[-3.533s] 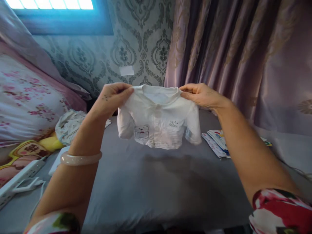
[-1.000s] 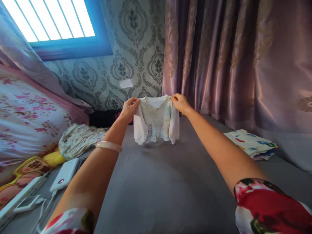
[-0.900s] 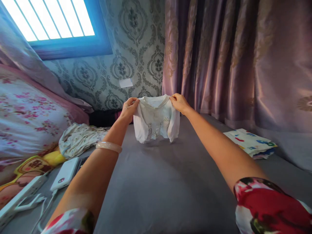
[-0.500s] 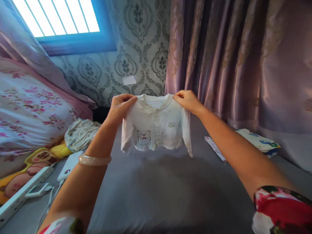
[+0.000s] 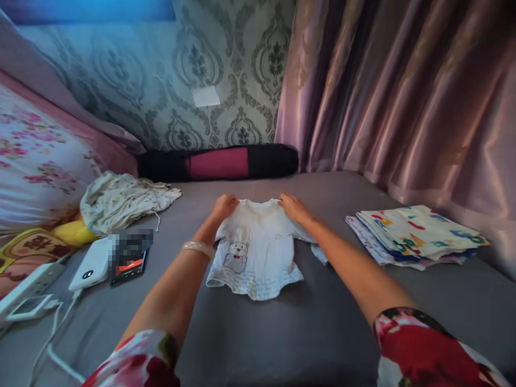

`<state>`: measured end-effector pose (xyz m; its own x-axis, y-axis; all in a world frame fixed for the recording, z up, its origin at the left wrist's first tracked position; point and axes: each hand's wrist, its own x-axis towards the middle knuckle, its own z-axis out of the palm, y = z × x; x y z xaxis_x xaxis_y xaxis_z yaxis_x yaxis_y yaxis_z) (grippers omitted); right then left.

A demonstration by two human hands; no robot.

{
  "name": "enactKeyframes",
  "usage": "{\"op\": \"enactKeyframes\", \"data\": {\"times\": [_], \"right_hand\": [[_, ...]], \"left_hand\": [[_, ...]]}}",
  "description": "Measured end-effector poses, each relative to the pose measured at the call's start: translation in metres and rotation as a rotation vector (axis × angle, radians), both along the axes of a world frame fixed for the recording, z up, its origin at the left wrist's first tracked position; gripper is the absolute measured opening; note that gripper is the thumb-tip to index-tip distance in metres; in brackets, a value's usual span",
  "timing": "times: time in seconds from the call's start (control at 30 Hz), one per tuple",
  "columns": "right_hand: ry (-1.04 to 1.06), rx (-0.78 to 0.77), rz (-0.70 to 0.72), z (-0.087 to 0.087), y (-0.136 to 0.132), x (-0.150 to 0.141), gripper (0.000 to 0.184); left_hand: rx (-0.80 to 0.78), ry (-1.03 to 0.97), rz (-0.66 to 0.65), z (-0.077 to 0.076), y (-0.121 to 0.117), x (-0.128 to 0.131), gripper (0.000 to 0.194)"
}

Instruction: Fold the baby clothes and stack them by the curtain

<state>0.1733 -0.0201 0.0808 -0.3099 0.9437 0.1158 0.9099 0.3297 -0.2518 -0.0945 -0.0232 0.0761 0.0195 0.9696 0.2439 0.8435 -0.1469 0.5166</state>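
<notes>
A small white baby shirt (image 5: 258, 252) lies spread on the grey bed sheet (image 5: 258, 344), its neckline away from me and its hem toward me. A bear drawing shows on its lower left front. My left hand (image 5: 223, 208) pinches the shirt's left shoulder beside the collar. At the opposite shoulder, my right hand (image 5: 293, 208) is closed on the fabric in the same way. The right sleeve is partly hidden under my right forearm; the left sleeve is mostly behind my left arm.
To the right is a stack of folded printed cloths (image 5: 419, 234). A crumpled cloth (image 5: 124, 201), a white power bank (image 5: 92, 266), a phone (image 5: 129, 266) and a power strip (image 5: 30, 285) with cables lie left. Against the wall rests a black and pink roll (image 5: 220, 163).
Both hands have lowered the shirt from hanging in the air onto the bed, keeping hold of its shoulders. The view has tipped down, bringing the roll and the whole cloth stack into sight.
</notes>
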Motion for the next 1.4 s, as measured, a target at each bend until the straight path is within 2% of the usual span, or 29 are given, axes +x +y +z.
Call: {"op": "enactKeyframes", "data": {"times": [0.03,0.1,0.2,0.3,0.4,0.5,0.57,0.73,0.9,1.1,1.4], "right_hand": [[-0.029,-0.01,0.004,-0.015,0.0,0.0,0.025],[-0.078,-0.018,0.026,-0.034,0.002,0.0,0.027],[-0.102,-0.014,0.058,-0.045,0.015,-0.001,0.029],[-0.093,-0.066,0.069,-0.046,0.034,-0.006,0.032],[-0.07,-0.149,0.061,-0.049,0.048,-0.013,0.033],[-0.024,-0.162,0.045,-0.053,0.048,-0.017,0.029],[-0.009,-0.107,0.02,-0.055,0.041,-0.02,0.03],[-0.11,0.059,0.016,-0.052,0.036,-0.029,0.035],[-0.248,0.155,0.112,-0.048,0.062,-0.033,0.036],[-0.286,0.112,0.153,-0.047,0.093,-0.036,0.037],[-0.213,0.077,0.177,-0.049,0.119,-0.039,0.037]], "left_hand": [[-0.02,0.042,0.013,-0.015,0.001,0.002,0.02],[-0.063,0.095,0.03,-0.036,0.004,0.003,0.022],[-0.125,0.158,0.041,-0.047,0.012,0.001,0.022],[-0.164,0.2,0.024,-0.048,0.026,0.002,0.024],[-0.209,0.176,-0.059,-0.047,0.037,0.006,0.026],[-0.226,0.111,-0.152,-0.05,0.041,0.009,0.024],[-0.17,0.094,-0.183,-0.054,0.041,0.009,0.023],[0.043,0.204,-0.098,-0.059,0.039,0.01,0.029],[0.075,0.376,-0.048,-0.055,0.051,0.011,0.033],[0.081,0.513,-0.071,-0.055,0.079,0.008,0.035],[0.095,0.5,-0.081,-0.058,0.106,0.0,0.034]]}}
